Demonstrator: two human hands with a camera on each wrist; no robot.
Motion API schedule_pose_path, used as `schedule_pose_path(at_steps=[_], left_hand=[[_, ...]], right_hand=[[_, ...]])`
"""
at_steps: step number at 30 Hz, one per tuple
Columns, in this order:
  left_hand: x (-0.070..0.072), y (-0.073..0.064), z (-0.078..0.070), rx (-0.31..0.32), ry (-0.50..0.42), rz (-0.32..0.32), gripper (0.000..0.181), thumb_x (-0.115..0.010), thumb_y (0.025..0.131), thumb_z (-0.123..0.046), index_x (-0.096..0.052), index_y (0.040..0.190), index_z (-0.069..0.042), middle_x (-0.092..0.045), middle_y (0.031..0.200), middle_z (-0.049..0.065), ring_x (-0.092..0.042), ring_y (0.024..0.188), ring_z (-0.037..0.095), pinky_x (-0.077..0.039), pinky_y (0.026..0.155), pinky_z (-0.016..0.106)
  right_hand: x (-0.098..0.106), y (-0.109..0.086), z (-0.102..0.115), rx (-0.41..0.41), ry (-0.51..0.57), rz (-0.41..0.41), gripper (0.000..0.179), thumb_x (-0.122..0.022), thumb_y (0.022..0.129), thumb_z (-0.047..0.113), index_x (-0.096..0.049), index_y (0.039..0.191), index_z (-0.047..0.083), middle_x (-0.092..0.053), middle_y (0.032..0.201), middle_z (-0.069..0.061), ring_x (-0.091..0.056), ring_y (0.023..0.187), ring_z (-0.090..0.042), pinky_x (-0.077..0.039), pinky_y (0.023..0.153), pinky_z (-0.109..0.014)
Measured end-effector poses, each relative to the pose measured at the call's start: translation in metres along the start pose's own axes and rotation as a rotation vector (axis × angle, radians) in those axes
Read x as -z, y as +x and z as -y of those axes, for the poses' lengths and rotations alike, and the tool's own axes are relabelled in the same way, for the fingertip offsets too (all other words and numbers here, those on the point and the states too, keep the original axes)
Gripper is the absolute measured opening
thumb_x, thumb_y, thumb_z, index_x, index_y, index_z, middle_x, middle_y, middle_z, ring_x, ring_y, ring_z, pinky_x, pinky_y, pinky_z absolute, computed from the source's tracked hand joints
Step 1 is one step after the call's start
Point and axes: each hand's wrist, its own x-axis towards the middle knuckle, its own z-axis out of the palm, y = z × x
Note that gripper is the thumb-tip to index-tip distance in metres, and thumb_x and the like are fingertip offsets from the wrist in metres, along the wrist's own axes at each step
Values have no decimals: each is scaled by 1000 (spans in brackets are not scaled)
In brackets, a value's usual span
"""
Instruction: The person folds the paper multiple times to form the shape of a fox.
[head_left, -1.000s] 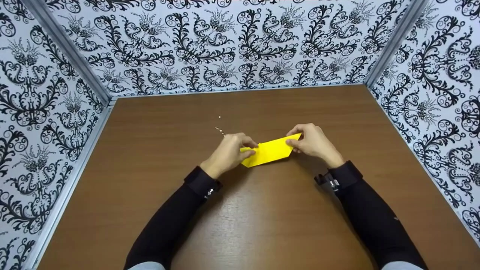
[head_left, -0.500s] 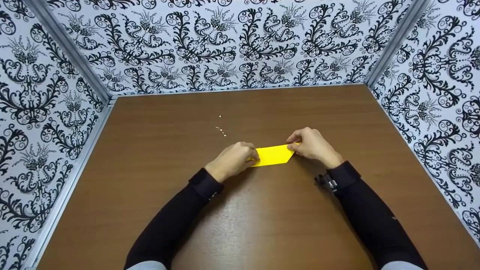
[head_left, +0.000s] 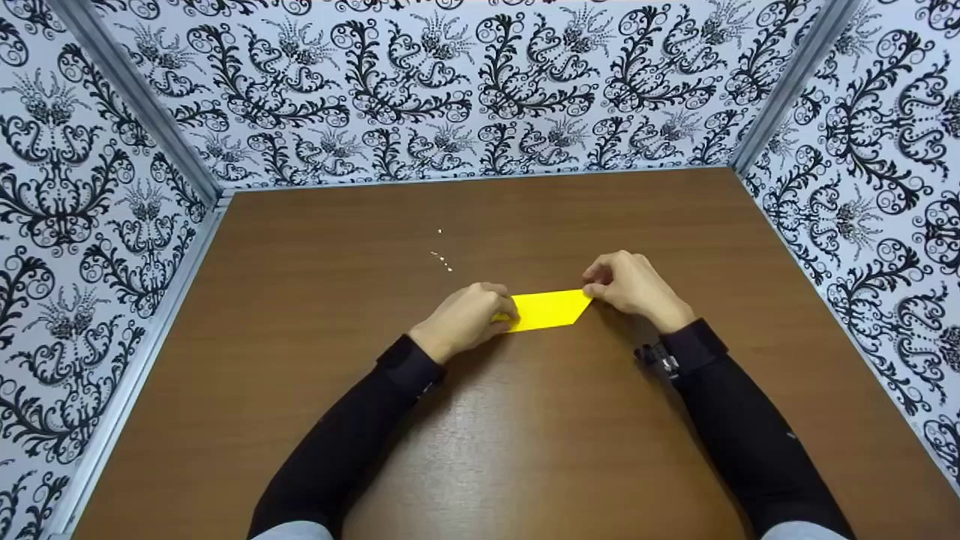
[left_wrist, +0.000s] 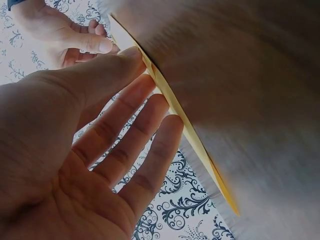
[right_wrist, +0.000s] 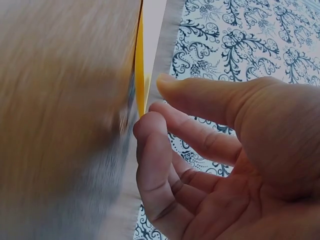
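A folded strip of yellow paper (head_left: pixel 547 310) with a slanted right end lies on the brown table near its middle. My left hand (head_left: pixel 469 319) rests on the strip's left part and covers that end. In the left wrist view the thumb and the extended fingers (left_wrist: pixel 165 135) press along the upper side of the thin, edge-on paper (left_wrist: pixel 187 127). My right hand (head_left: pixel 636 289) is at the pointed right corner. Seen from the right wrist, its thumb and index finger (right_wrist: pixel 150 150) stand apart, the index fingertip right at the tip of the paper (right_wrist: pixel 140 75).
Several small white specks (head_left: pixel 442 259) lie on the brown table (head_left: pixel 337 247) beyond the left hand. Patterned black-and-white walls (head_left: pixel 420 90) with grey metal corner posts (head_left: pixel 142 105) enclose the table at the back and sides.
The paper strip has come down nearer to me and turned more level. The left hand has gone from pinching its end to pressing over it. The right fingers have slipped outward to the corner.
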Motion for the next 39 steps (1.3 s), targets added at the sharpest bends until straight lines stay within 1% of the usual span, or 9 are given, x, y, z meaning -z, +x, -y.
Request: schedule_pose_path(at_steps=[5,9,12,16,24,28,32,35,39], left_hand=[[-1,0,1,1,7,0,14,-90,104,-11,-91,117,-9,-86,124,9,-83,116,29,-70,103,43],[-1,1,1,7,14,6,14,-89,104,-13,-92,118,-10,-86,124,8,-83,116,29,-70,104,42],[-2,1,1,4,23,3,14,-90,104,-13,-92,117,-10,-86,124,8,-83,115,29,-70,103,42],[-4,1,0,0,37,-5,13,-90,103,-11,-92,115,-9,-86,121,9,-84,112,28,-71,101,42],[-5,3,-3,-13,31,-30,6,-88,104,-6,-91,108,-6,-87,112,12,-85,104,30,-72,94,43],[-4,4,-6,-20,49,-16,5,-85,106,-5,-89,104,-6,-88,117,13,-86,109,33,-72,98,45],[-2,4,-7,-37,83,-7,12,-81,109,-5,-87,98,-7,-89,123,12,-85,117,35,-71,102,47],[-2,4,-7,-51,95,-12,16,-80,109,-3,-85,94,-7,-89,121,12,-85,117,35,-71,101,47],[-2,4,-5,-58,96,-17,17,-80,108,-2,-85,93,-6,-89,119,12,-86,116,35,-71,101,47]], right_hand=[[0,-1,-1,-5,-40,3,25,-85,108,18,-86,127,1,-86,117,-21,-75,97,-33,-61,85,-41],[-1,-1,0,-4,-65,0,21,-87,107,17,-87,120,0,-86,114,-21,-74,96,-33,-61,88,-45],[-2,-2,1,-10,-69,6,18,-87,107,17,-87,115,1,-84,110,-20,-70,93,-32,-58,86,-44],[-3,-2,3,-22,-61,12,14,-87,107,15,-86,111,2,-82,108,-19,-66,90,-30,-55,83,-40],[1,-3,6,-5,-31,-7,9,-87,106,12,-87,106,3,-81,100,-15,-67,86,-27,-54,80,-36],[3,-7,11,12,-15,-15,8,-87,105,10,-89,107,2,-84,100,-17,-70,83,-26,-55,77,-33],[5,-12,18,34,-19,-20,10,-86,106,9,-90,111,2,-87,103,-17,-73,83,-26,-57,76,-31],[7,-17,24,55,-19,-34,9,-85,106,9,-91,111,3,-87,103,-15,-74,83,-25,-58,77,-32],[7,-23,34,87,-14,-49,8,-86,106,10,-91,108,4,-87,101,-14,-74,83,-25,-60,77,-32]])
